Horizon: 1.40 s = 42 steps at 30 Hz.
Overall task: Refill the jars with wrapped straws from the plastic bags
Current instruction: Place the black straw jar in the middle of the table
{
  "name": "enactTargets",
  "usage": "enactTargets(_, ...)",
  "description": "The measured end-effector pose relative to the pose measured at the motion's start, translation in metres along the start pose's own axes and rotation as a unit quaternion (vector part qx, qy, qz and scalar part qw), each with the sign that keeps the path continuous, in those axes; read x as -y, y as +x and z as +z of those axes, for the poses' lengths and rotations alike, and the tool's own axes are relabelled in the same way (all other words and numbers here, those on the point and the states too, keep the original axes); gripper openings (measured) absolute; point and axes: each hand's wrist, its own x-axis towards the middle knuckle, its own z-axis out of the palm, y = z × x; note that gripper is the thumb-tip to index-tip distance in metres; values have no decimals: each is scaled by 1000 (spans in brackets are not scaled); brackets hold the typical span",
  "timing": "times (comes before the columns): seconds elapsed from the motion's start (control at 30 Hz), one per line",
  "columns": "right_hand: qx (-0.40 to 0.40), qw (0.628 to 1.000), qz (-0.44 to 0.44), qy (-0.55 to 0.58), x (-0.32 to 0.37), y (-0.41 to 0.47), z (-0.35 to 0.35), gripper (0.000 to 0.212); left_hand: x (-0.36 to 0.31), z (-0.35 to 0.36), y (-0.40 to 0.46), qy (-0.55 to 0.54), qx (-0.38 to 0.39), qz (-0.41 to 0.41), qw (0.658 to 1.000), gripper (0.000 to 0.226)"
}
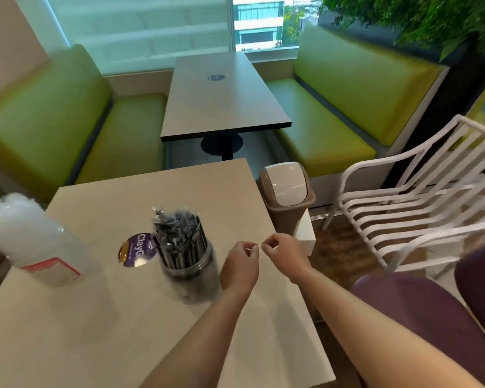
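Both hands hover above the counter [95, 317], left hand [240, 264] and right hand [282, 252] each pinching fingertips; what they pinch, I cannot tell. Left of them stands the jar [189, 273], packed with light, crinkly straws [177, 236], best gripped mid-bundle.

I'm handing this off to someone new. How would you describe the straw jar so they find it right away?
Start at the pale square table nearest the camera. Near its middle, just left of the person's left hand, stands a clear jar packed with upright dark wrapped straws. A round purple sticker lies flat beside it, and the plastic bag further left looks whitish; only the jar holds dark straws.
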Motion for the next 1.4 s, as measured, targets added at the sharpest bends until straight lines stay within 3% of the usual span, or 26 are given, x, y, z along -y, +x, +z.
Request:
enactTargets(0.23,-5,998,3,60,52,-62,36,10,54,-63,-61,-2,-18,5,1000,21)
enactTargets(0.47,13,994,5,112,88,-70,58,24,95,-111,-68,-48,-118,-18,992,22)
enactTargets(0.67,109,983,8,148,102,-48,72,47,100,-116,-42,-122,-121,7,985,82)
enactTargets(0.9,101,976,16,192,96,-30,80,47,101,-125,-11,-106,-114,32,987,112)
enactTargets(1.13,117,966,-2,233,101,-17,92,45,113,-121,30,-137,-116,59,982,107)
enactTargets(1.4,66,960,-1,272,125,44,102,43,94,-134,101,-147,-101,80,981,104)
